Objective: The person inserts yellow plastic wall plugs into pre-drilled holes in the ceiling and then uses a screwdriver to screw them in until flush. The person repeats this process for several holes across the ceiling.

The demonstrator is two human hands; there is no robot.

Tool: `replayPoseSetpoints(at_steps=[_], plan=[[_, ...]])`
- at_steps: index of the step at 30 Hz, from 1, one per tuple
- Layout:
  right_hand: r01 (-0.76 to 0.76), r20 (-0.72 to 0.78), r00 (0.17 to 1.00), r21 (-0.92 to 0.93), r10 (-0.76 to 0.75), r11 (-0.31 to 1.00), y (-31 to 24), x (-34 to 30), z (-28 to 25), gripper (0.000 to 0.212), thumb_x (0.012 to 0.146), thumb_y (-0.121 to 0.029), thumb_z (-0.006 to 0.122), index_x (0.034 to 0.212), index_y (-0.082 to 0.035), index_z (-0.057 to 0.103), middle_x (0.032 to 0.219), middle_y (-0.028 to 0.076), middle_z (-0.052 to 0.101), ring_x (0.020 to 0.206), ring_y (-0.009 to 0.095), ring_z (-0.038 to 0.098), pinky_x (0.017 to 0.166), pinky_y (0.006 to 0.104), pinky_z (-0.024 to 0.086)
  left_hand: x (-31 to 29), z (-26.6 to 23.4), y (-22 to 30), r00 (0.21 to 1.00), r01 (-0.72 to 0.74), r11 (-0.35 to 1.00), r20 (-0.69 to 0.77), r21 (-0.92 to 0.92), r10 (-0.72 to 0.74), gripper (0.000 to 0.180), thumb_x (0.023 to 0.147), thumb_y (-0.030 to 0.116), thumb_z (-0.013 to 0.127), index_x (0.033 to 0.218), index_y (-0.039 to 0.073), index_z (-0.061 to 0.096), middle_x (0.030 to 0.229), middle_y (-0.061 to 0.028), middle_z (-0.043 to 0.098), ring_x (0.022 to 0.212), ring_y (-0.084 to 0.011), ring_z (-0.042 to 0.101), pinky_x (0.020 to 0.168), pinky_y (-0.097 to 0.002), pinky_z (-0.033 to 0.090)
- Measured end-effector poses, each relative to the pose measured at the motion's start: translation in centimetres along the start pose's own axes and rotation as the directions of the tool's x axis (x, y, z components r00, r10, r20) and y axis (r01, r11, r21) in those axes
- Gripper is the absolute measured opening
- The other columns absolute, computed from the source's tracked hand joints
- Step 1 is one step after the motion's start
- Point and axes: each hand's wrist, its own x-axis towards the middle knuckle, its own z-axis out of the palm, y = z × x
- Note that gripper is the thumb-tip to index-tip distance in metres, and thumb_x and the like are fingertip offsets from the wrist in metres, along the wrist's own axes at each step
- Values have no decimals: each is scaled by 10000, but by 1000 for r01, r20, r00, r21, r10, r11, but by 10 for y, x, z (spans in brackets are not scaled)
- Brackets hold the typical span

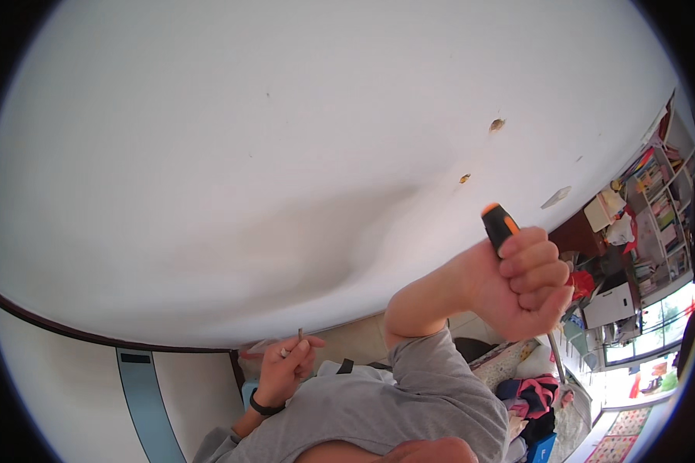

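Note:
My right hand (521, 282) is raised in front of the white wall (208, 139), its fingers wrapped round a screwdriver (499, 224). The handle is black with an orange end, and it sticks out above my thumb. Its thin metal shaft shows below the fist, pointing down. Lower and to the left, my left hand (286, 366) pinches a small thin piece (300, 334) that stands up between thumb and fingers. It looks like a screw or a nail, but is too small to be sure. Two ragged holes (465, 178) in the wall lie above the screwdriver.
A white wall plate (556, 197) sits on the wall to the right. Beyond it are shelves (662, 204) of books, a desk area and a bright window (662, 320). Piled clothes (534, 395) lie at the lower right. A pale door panel with a grey-blue strip (148, 401) stands lower left.

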Motion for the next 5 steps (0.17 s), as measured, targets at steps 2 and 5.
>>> replayPoseSetpoints(at_steps=[2, 5], plan=[[-42, 148, 987, -93, 55, 995, 19, -7, -3, 348, 930, -79, 408, 614, -118, 268, 518, 48, 316, 420, 164, 352, 407, 326, 365, -1, -3, -3, 1000, 4, 1000, 5, -14, -4, 303, 1079, 179, 520, 1184, -80, 636, 731, 45, 419, 614, -52, 336, 536, -229, 274], [-110, 127, 984, -115, 124, 987, 8, -1, -4, 363, 935, -84, 417, 608, -125, 264, 530, 46, 342, 419, 164, 356, 399, 350, 375, -6, -7, -2, 999, 14, 1000, 34, -2, -14, 305, 1082, 190, 522, 1228, -57, 626, 749, 44, 423, 631, -47, 336, 542, -223, 270]])
